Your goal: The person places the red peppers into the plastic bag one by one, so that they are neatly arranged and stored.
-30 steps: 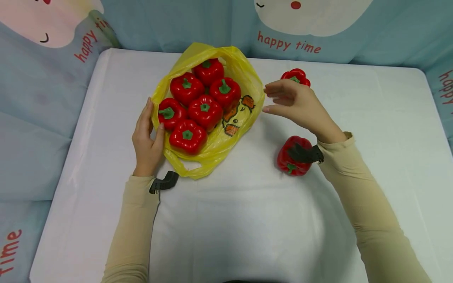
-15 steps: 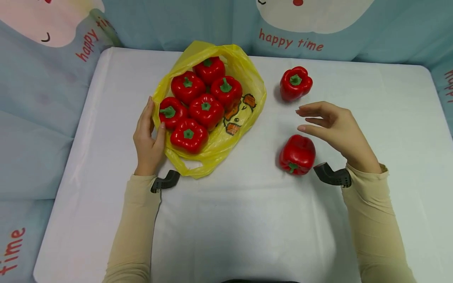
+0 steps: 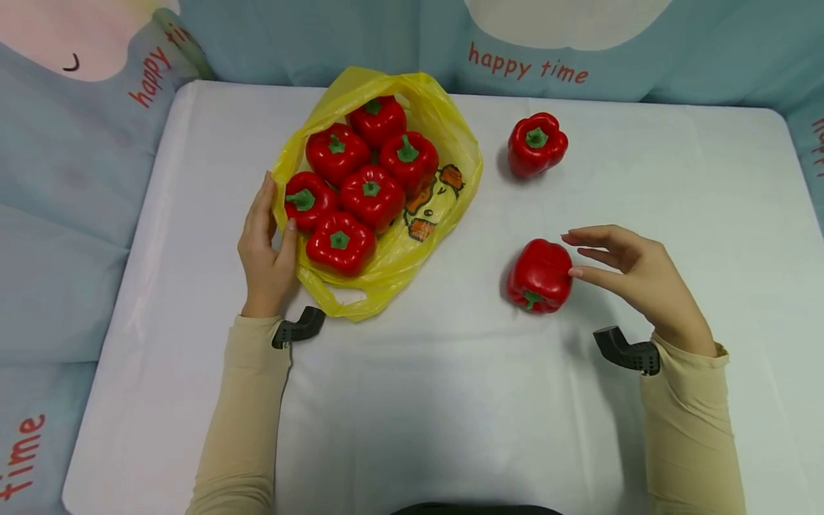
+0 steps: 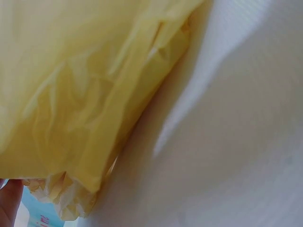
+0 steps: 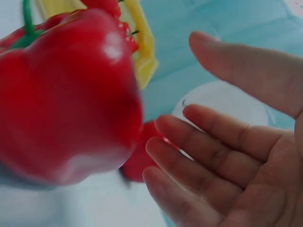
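Observation:
A yellow plastic bag [image 3: 393,275] lies with its mouth facing up, and several red bell peppers [image 3: 372,199] show inside it. My left hand [image 3: 265,250] holds the bag's left side, thumb by the rim and fingers along the outside. Only a bit of a finger [image 4: 10,201] shows in the left wrist view, beside the bag's wall [image 4: 71,118]. Right of the bag, a loose bell pepper [image 3: 539,275] lies tipped, its green stem toward me. My right hand [image 3: 634,275] is just right of it, fingers extended, thumb apart, holding nothing; contact with the pepper cannot be told.
Another bell pepper [image 3: 537,145] stands near the back edge of the white table [image 3: 412,415]. Blue printed curtains [image 3: 360,43] hang behind the table and on its left. Black wrist cameras [image 3: 627,350] are strapped to both forearms.
My right hand has moved from the bag's right rim, rightward and toward me, to the side of the nearer loose pepper. My left hand stays at the bag.

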Action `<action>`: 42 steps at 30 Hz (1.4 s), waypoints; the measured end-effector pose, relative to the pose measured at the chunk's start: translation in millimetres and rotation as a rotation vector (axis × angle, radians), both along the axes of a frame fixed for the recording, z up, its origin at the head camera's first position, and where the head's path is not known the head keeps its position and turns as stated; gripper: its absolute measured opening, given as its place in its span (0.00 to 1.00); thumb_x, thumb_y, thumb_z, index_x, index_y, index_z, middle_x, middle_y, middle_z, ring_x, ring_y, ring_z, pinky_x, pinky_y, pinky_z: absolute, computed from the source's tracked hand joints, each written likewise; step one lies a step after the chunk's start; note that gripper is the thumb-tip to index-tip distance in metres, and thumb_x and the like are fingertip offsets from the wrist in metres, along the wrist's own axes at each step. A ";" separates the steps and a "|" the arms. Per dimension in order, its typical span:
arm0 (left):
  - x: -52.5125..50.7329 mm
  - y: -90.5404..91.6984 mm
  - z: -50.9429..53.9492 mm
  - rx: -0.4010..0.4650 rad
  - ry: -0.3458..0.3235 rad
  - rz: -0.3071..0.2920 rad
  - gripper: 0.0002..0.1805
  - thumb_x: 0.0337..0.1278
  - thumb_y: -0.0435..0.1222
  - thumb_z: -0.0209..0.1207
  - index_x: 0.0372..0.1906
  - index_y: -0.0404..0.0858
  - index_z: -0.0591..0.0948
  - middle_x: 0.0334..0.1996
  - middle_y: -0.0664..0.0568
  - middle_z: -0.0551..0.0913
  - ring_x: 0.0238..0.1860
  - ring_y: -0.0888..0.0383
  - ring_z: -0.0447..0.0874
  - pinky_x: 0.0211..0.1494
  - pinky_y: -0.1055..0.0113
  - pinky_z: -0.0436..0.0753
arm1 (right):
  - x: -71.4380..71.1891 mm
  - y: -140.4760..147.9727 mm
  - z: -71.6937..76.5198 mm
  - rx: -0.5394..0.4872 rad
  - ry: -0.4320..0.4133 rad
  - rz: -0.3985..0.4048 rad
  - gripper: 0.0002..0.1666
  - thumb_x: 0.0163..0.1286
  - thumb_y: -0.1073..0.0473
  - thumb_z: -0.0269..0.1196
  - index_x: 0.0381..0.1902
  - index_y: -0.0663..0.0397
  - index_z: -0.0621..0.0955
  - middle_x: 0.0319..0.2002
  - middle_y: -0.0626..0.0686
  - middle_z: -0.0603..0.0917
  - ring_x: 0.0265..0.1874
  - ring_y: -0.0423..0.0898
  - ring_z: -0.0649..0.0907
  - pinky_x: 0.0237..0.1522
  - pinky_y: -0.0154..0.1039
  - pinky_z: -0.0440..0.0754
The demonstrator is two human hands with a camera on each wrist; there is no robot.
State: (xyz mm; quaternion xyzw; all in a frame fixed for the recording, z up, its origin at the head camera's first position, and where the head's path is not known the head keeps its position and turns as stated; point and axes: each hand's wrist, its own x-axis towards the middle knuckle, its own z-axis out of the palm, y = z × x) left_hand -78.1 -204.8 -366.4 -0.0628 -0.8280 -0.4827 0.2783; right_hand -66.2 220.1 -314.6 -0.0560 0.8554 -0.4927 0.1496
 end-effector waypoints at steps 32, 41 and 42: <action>-1.0 -0.6 -1.5 0.000 -0.034 0.008 0.26 0.57 0.19 0.50 0.63 0.22 0.65 0.65 0.36 0.66 0.67 0.54 0.63 0.67 0.62 0.67 | 7.6 -10.2 -33.1 -0.050 0.062 -0.020 0.21 0.62 0.66 0.64 0.54 0.61 0.78 0.48 0.47 0.80 0.49 0.39 0.78 0.47 0.24 0.78; -0.3 0.6 1.3 -0.016 -0.032 0.015 0.26 0.57 0.19 0.49 0.62 0.21 0.65 0.64 0.33 0.67 0.67 0.52 0.64 0.67 0.62 0.67 | 6.9 -14.5 -42.7 -0.124 -0.001 -0.065 0.17 0.68 0.62 0.59 0.53 0.63 0.78 0.44 0.42 0.81 0.45 0.40 0.77 0.44 0.24 0.76; -0.2 0.7 1.6 -0.018 -0.033 0.015 0.26 0.57 0.19 0.49 0.62 0.21 0.65 0.64 0.33 0.67 0.67 0.52 0.64 0.67 0.62 0.67 | 6.9 -15.2 -43.8 -0.141 -0.006 -0.074 0.16 0.68 0.62 0.58 0.52 0.62 0.79 0.43 0.41 0.81 0.45 0.40 0.77 0.44 0.24 0.76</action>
